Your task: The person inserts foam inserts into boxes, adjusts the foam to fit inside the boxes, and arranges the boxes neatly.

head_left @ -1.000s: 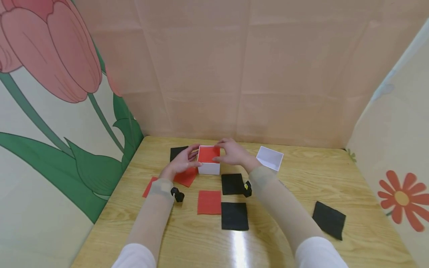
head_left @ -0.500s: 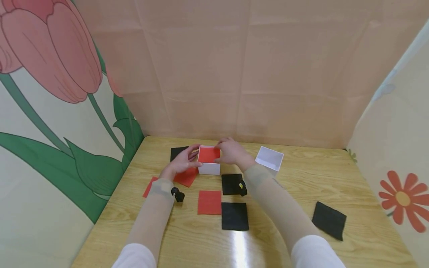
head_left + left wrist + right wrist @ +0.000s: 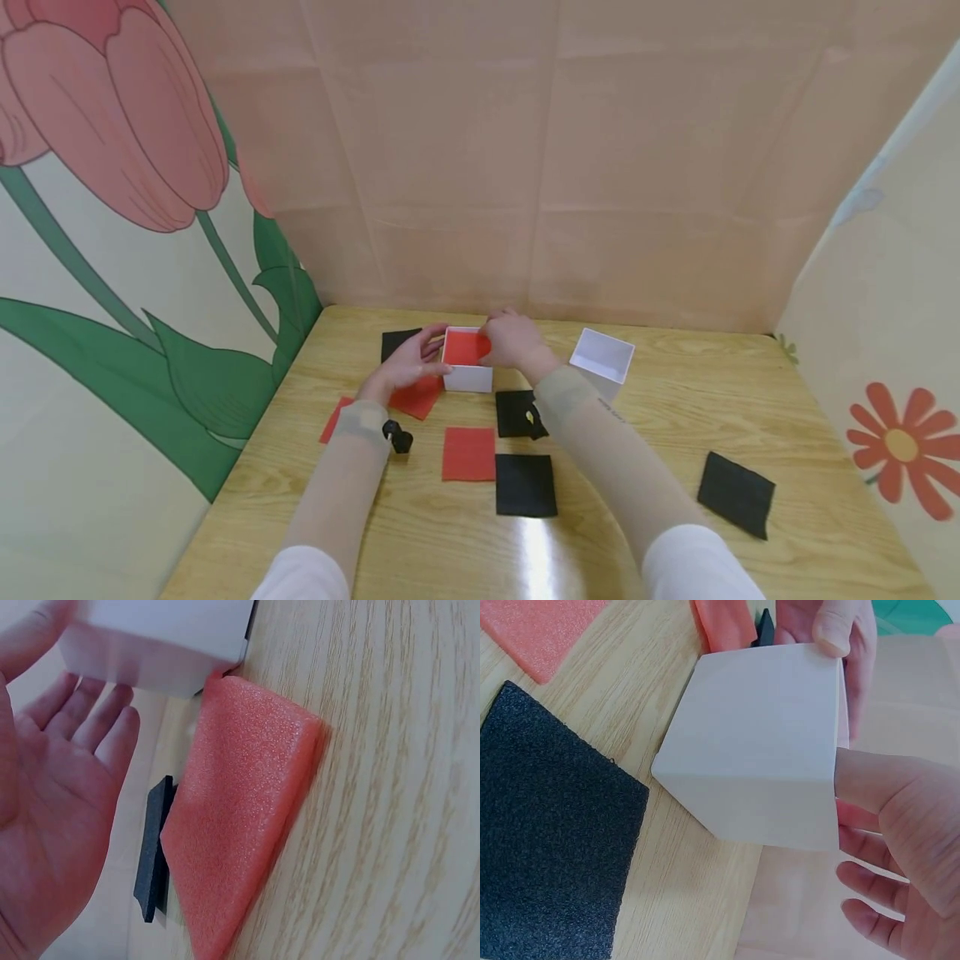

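A white box point(image 3: 468, 379) stands near the back middle of the table, with a red foam square point(image 3: 461, 348) inside it. The left hand point(image 3: 407, 364) holds the box's left side, its thumb at the front upper edge and the fingers behind the corner. In the left wrist view the fingers point(image 3: 112, 720) touch the box wall. The right hand point(image 3: 519, 343) reaches over the right rim and holds the right edge of the red square. Its thumb point(image 3: 862, 780) goes in past the rim in the right wrist view, and most fingertips are hidden in the head view.
Beside the box on the right sits another white open box or lid point(image 3: 603, 354). A red square point(image 3: 468, 454), black squares point(image 3: 525, 485) and a red piece point(image 3: 240, 795) lie around on the wooden table point(image 3: 637, 517). Another black square point(image 3: 737, 494) is at far right.
The red foam square has sunk lower inside the box. The right hand and forearm have shifted left over it, fingers closer together. The left hand has stayed in place.
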`<state>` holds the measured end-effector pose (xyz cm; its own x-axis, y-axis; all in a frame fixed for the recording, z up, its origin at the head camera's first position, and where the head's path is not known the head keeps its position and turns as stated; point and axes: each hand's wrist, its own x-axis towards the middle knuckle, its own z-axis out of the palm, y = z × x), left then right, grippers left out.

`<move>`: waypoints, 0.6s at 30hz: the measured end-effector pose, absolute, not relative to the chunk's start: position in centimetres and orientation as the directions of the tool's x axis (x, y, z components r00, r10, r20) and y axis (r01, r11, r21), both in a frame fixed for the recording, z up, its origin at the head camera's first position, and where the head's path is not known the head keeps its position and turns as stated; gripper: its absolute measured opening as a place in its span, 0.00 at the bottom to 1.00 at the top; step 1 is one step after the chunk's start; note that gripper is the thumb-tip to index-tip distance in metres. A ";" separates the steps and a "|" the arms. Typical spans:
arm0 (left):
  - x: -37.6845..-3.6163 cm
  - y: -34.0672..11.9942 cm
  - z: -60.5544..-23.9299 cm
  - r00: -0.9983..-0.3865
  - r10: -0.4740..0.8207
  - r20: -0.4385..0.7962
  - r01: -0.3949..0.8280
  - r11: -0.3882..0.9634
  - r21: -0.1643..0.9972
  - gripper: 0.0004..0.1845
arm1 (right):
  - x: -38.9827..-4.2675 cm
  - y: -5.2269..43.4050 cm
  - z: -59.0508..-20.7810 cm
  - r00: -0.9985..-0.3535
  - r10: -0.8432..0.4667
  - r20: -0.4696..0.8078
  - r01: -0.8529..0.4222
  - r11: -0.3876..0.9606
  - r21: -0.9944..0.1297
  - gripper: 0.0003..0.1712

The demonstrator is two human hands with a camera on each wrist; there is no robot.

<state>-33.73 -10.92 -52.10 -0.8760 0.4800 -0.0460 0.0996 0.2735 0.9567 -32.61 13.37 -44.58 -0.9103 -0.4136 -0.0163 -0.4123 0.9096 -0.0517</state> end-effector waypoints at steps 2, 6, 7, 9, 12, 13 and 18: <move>-33.7 -10.9 -52.0 -0.874 0.483 -0.046 0.101 0.273 0.957 0.50 | -32.5 13.3 -44.4 -0.911 -0.413 -0.023 -0.411 0.910 -0.048 0.27; -33.6 -10.9 -52.0 -0.870 0.491 -0.047 0.101 0.271 0.957 0.51 | -32.4 13.2 -44.3 -0.906 -0.424 -0.020 -0.421 0.904 -0.069 0.28; -33.6 -10.9 -52.0 -0.869 0.493 -0.047 0.102 0.270 0.957 0.50 | -32.5 13.2 -44.4 -0.904 -0.427 -0.016 -0.424 0.902 -0.083 0.28; -33.6 -10.9 -52.1 -0.867 0.496 -0.044 0.106 0.269 0.957 0.50 | -32.5 13.0 -44.5 -0.904 -0.428 -0.003 -0.424 0.896 -0.134 0.30; -33.7 -11.0 -52.1 -0.863 0.504 -0.035 0.114 0.261 0.959 0.50 | -32.7 12.6 -44.7 -0.900 -0.436 0.015 -0.429 0.877 -0.218 0.33; -33.7 -11.0 -52.1 -0.861 0.508 -0.031 0.117 0.257 0.959 0.50 | -32.8 12.4 -44.8 -0.898 -0.441 0.018 -0.432 0.871 -0.234 0.33; -33.8 -11.1 -52.0 -0.856 0.516 -0.018 0.123 0.238 0.964 0.49 | -33.0 11.6 -45.3 -0.884 -0.467 0.024 -0.460 0.859 -0.226 0.32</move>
<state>-33.78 -11.08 -51.96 -0.8561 0.5164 -0.0181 0.1229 0.2376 0.9636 -33.05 11.64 -45.27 -0.8841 -0.4666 0.0243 -0.4595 0.8590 -0.2257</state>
